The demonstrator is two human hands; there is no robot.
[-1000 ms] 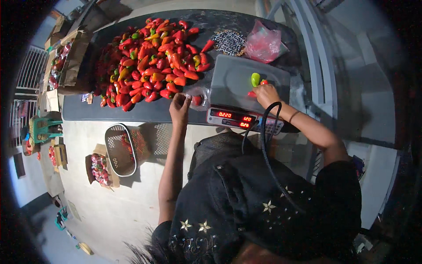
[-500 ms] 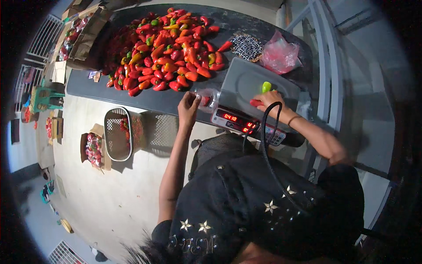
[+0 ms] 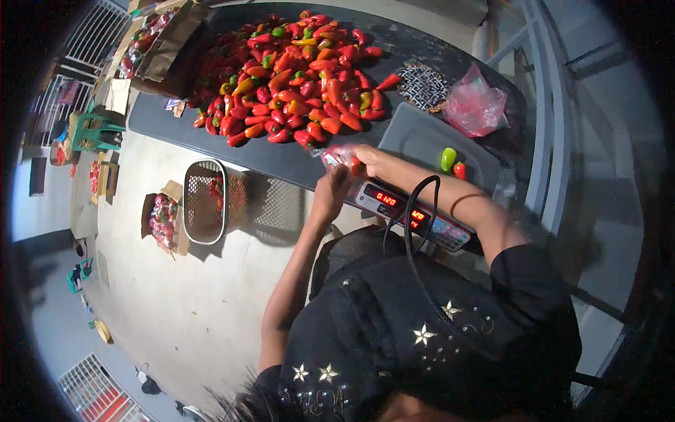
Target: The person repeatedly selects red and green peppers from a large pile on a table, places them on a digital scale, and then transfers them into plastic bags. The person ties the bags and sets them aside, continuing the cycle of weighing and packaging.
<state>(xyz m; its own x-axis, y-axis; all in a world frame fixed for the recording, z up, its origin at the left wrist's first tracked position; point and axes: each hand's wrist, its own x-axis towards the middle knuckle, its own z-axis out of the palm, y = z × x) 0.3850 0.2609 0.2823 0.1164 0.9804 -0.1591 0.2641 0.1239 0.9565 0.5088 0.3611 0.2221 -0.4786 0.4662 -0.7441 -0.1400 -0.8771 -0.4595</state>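
Observation:
My left hand is closed on the edge of a small transparent plastic bag that has red peppers in it. Over the front left corner of the scale, my right hand holds a red pepper at the bag's opening; its fingers are partly hidden. On the grey scale pan lie a light green pepper and a second red pepper, side by side. Below the pan, the scale's display panel glows with red digits, and a black cord hangs across it.
A large heap of red peppers covers the dark table's left part. Behind the scale are a patterned round mat and a pink plastic bag. A plastic basket and a cardboard box of packed peppers stand on the floor.
My right hand has moved left from the scale pan to the bag, carrying a red pepper. My left hand stays at the bag. The whole view has shifted slightly, and the display digits differ.

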